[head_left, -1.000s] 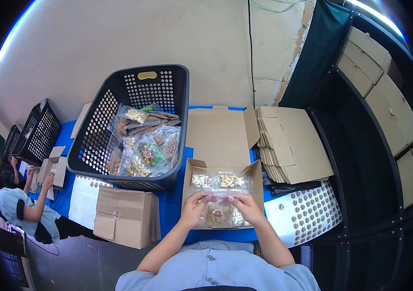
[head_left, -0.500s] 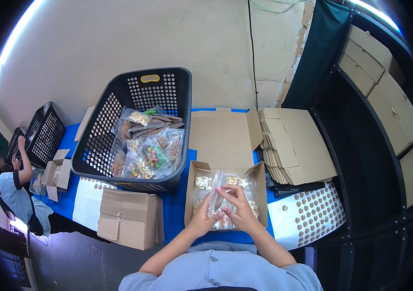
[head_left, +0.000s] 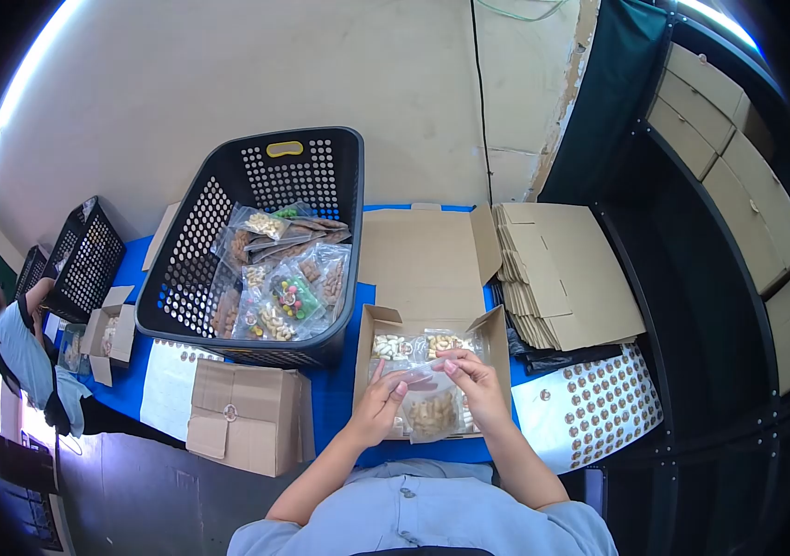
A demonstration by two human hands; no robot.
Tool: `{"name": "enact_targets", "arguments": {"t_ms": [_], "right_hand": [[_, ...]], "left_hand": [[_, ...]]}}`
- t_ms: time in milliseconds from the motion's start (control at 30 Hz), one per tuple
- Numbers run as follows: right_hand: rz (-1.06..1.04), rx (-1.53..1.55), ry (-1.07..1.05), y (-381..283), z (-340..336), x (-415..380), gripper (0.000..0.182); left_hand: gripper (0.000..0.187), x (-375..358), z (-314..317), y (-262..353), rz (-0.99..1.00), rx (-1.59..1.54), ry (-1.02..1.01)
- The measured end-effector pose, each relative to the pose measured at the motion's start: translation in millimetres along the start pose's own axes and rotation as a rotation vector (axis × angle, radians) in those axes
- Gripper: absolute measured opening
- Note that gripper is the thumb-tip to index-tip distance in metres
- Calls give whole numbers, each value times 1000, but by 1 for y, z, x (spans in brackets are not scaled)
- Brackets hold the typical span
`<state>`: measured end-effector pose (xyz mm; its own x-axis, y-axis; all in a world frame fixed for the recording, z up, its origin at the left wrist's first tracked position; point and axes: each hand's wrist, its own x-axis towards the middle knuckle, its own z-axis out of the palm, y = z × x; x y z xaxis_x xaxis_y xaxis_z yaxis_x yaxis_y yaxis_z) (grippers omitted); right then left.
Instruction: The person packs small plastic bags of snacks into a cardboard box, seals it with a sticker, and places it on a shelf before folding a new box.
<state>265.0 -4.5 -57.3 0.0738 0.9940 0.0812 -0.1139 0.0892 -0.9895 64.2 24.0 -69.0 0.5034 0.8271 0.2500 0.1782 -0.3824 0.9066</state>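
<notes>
Bag [head_left: 432, 417] of clear plastic hangs over the near side of the open cardboard box [head_left: 416, 264] — top edge pinched narrowly by left hand [head_left: 377, 405] and right hand [head_left: 474, 382]. Blue tablecloth [head_left: 337, 397] shows between box and perforated basket [head_left: 237, 346]; open room lies above the lid.

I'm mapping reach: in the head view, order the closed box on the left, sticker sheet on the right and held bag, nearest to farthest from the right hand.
1. Held bag, centre.
2. Sticker sheet, right.
3. Closed box, left.

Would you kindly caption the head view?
Two bare hands hold a clear plastic pouch above an open brown cardboard box.
</notes>
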Motion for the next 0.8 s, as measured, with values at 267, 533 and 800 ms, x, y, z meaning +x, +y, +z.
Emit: {"name": "enact_targets", "arguments": {"t_ms": [267,533,800], "right_hand": [[-180,-185,161,-7,8,-8,23],[-223,-504,223,3,24,-5,36],[37,63,276,9,1,4,21]], "left_hand": [[46,4,5,-1,10,-167,75],[30,-5,34,-3,-164,-414,206],[38,-5,31,-21,-88,-205,72]]}}
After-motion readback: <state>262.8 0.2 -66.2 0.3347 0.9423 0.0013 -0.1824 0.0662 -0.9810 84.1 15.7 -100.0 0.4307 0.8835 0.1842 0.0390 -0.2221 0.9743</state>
